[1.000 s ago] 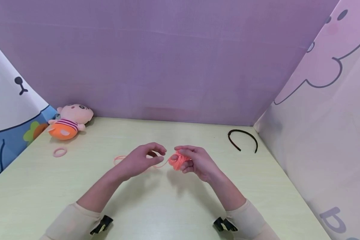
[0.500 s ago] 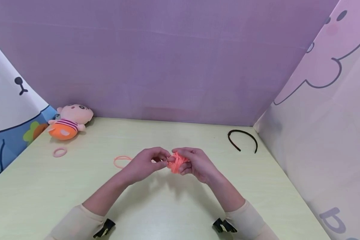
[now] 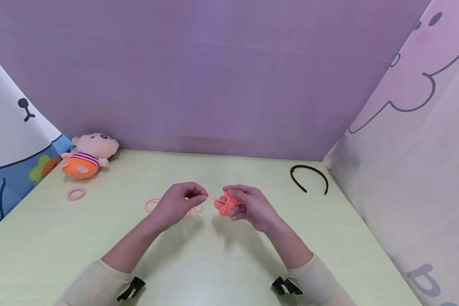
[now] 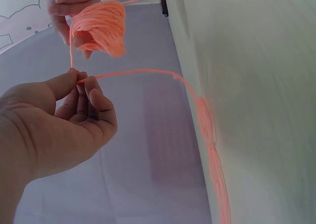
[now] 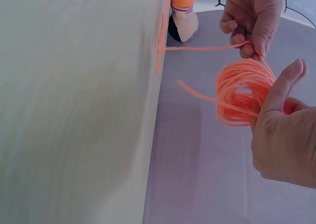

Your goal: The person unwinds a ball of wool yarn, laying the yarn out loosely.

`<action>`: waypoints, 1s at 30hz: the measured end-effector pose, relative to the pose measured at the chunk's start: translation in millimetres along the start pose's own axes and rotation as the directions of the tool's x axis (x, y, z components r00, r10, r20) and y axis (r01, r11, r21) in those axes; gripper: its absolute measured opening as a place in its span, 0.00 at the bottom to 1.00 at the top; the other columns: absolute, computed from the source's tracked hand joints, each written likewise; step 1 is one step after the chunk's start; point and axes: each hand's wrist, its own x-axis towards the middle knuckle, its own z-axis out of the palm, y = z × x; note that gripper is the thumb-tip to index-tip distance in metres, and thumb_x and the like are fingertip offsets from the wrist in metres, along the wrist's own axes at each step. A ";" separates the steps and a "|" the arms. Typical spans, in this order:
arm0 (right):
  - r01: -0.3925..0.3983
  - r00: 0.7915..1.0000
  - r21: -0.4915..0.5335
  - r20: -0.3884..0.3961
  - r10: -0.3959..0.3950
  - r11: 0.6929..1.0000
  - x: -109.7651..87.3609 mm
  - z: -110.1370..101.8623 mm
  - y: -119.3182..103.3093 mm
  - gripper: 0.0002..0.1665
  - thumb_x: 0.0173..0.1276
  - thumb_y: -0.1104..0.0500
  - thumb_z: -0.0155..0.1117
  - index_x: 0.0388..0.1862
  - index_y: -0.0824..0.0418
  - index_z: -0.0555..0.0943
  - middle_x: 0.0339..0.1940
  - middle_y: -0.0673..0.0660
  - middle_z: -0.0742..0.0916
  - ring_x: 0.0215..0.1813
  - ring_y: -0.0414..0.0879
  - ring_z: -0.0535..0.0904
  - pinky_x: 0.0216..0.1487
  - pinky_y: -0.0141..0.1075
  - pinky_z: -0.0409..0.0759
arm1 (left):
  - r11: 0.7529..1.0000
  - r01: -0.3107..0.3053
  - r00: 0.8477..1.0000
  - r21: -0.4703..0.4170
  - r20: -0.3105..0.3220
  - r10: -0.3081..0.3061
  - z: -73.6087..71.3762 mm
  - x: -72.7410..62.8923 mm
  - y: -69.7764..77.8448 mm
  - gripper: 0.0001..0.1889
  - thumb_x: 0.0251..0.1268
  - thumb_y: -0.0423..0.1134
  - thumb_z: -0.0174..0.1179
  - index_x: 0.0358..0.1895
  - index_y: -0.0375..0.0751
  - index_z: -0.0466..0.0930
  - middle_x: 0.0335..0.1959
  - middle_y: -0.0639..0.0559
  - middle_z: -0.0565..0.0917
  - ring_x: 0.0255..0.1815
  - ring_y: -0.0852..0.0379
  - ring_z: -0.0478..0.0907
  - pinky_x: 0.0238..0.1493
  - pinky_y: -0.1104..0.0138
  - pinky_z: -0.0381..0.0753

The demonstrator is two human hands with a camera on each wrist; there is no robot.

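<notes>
My right hand [image 3: 254, 207] holds a small wound bundle of coral-orange yarn [image 3: 225, 205] above the middle of the table. In the right wrist view the yarn bundle [image 5: 237, 88] shows many loops, and a short loose end sticks out of it. Thumb and fingertips of my left hand [image 3: 179, 204] pinch a strand that runs taut to the bundle. In the left wrist view, the left hand [image 4: 69, 120] stands apart from the bundle [image 4: 106, 26]. Past the pinch, the strand [image 4: 143, 71] curves down to loose yarn [image 3: 151, 203] on the table, partly hidden behind the left hand.
A plush doll [image 3: 89, 155] with orange bottoms lies at the back left, a pink ring [image 3: 76, 194] in front of it. At the back right is a black headband [image 3: 310, 178]. Black clips [image 3: 131, 289] sit by both sleeve cuffs. A purple backdrop [image 3: 214, 85] closes off the rear.
My left hand came right to the bundle, then drew back left with a strand pinched and pulled taut. The right hand has barely moved.
</notes>
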 end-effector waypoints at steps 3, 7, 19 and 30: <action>0.009 1.000 -0.002 -0.009 -0.009 1.000 0.6 -1.1 -0.8 0.23 0.77 0.58 0.60 0.66 0.66 0.75 0.39 0.57 0.89 0.20 0.41 0.81 0.28 0.32 0.83 | 1.000 0.003 1.000 0.014 -0.029 -0.002 -4.1 0.4 -1.2 0.05 0.71 0.40 0.65 0.44 0.45 0.86 0.38 0.49 0.83 0.38 0.52 0.76 0.37 0.61 0.76; 0.020 1.000 0.001 -0.022 -0.020 1.000 0.6 -2.4 -1.6 0.24 0.76 0.58 0.61 0.66 0.66 0.75 0.40 0.58 0.89 0.20 0.40 0.81 0.27 0.32 0.83 | 1.000 0.016 0.999 0.019 -0.047 -0.015 -10.3 2.0 -5.4 0.05 0.72 0.39 0.64 0.45 0.44 0.86 0.38 0.51 0.83 0.40 0.52 0.76 0.43 0.60 0.76; 0.021 0.999 0.003 -0.028 -0.020 1.000 1.1 -3.6 -2.4 0.23 0.75 0.61 0.62 0.65 0.67 0.75 0.37 0.56 0.89 0.18 0.40 0.80 0.25 0.31 0.82 | 0.996 0.067 0.995 -0.052 -0.068 -0.070 -29.3 5.8 -14.1 0.09 0.73 0.40 0.61 0.48 0.39 0.84 0.41 0.44 0.83 0.42 0.45 0.78 0.45 0.54 0.78; 0.011 0.999 -0.010 -0.036 -0.012 1.000 1.0 -5.1 -1.6 0.21 0.75 0.62 0.60 0.65 0.66 0.75 0.37 0.57 0.88 0.18 0.40 0.80 0.25 0.31 0.82 | 0.990 0.085 0.986 -0.110 -0.131 -0.099 -40.0 6.5 -15.3 0.11 0.75 0.40 0.59 0.51 0.35 0.81 0.41 0.46 0.81 0.46 0.46 0.77 0.45 0.60 0.79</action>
